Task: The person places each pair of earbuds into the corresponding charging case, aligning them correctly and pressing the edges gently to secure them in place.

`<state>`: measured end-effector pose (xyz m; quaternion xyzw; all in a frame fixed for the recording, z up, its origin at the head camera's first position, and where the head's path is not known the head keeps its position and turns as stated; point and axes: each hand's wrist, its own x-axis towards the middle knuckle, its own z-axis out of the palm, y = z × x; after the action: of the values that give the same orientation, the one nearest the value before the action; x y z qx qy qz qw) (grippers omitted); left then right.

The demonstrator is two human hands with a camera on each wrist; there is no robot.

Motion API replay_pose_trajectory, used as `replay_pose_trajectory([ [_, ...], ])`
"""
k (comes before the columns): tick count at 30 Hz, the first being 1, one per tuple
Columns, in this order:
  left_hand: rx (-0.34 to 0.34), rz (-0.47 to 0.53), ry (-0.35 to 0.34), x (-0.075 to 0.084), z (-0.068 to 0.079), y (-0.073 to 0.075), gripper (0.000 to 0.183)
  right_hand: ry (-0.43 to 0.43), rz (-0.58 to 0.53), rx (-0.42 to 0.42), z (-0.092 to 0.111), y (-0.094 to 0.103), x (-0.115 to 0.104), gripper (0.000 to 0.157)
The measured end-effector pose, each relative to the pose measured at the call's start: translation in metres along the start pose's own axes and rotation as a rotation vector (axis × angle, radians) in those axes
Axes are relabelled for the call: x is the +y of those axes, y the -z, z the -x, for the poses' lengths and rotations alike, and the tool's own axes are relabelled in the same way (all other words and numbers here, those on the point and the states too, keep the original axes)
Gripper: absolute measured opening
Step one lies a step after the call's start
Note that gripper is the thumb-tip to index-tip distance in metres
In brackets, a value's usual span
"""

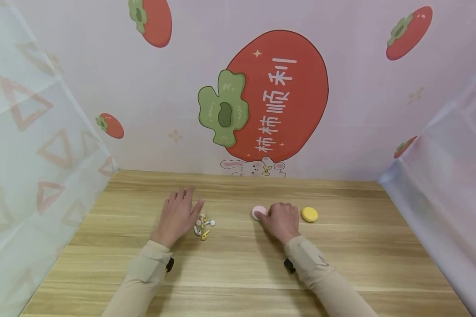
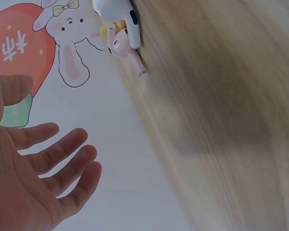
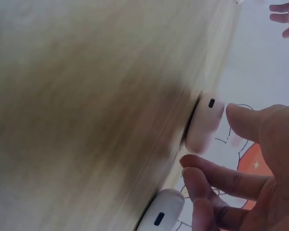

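My left hand [image 1: 177, 218], fingers spread and holding nothing, hovers just left of a small pile of earbuds [image 1: 202, 223] in white, pink and yellow. In the left wrist view, a pink earbud [image 2: 121, 44] and a white earbud [image 2: 133, 29] show up close. My right hand [image 1: 281, 220] is beside a round pink charging case [image 1: 258, 211]. Its thumb and forefinger stand apart, on either side of the pink case [image 3: 204, 123] in the right wrist view; contact is unclear. A second, whitish case [image 3: 163, 211] lies below those fingers there, hidden in the head view.
A round yellow case [image 1: 310, 214] lies right of my right hand on the wooden table [image 1: 230, 273]. A pale backdrop [image 1: 190, 154] with a large printed persimmon rises behind the table, and patterned sheets [image 1: 35, 145] flank it on both sides.
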<state>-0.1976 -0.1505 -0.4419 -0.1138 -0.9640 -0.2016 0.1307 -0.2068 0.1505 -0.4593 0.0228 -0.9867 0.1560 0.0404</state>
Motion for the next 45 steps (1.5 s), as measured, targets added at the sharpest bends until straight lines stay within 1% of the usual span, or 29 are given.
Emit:
replay_pose_trajectory([
  [6,0.008,0.006,-0.017,0.005,0.001,0.0,0.058,-0.02,0.018,-0.007,-0.002,-0.003,-0.003,0.053],
  [10,0.017,0.007,-0.026,0.007,0.001,-0.001,0.057,-0.029,0.011,-0.027,-0.005,-0.003,-0.004,0.052],
  [17,0.018,0.021,-0.021,0.014,0.0,0.0,0.057,-0.046,-0.049,-0.073,-0.008,0.0,-0.006,0.05],
  [24,0.001,0.045,-0.017,0.023,-0.003,-0.002,0.057,-0.045,-0.073,-0.089,-0.009,-0.002,-0.009,0.044],
  [32,-0.018,0.063,-0.013,0.032,-0.005,-0.006,0.057,-0.068,-0.148,-0.122,-0.009,-0.004,-0.01,0.041],
  [40,-0.01,0.075,-0.023,0.037,-0.007,-0.008,0.057,-0.065,-0.231,-0.121,-0.006,-0.002,-0.013,0.039],
  [45,-0.008,0.078,-0.033,0.039,-0.007,-0.009,0.057,-0.029,-0.252,-0.1,-0.006,-0.002,-0.013,0.038],
])
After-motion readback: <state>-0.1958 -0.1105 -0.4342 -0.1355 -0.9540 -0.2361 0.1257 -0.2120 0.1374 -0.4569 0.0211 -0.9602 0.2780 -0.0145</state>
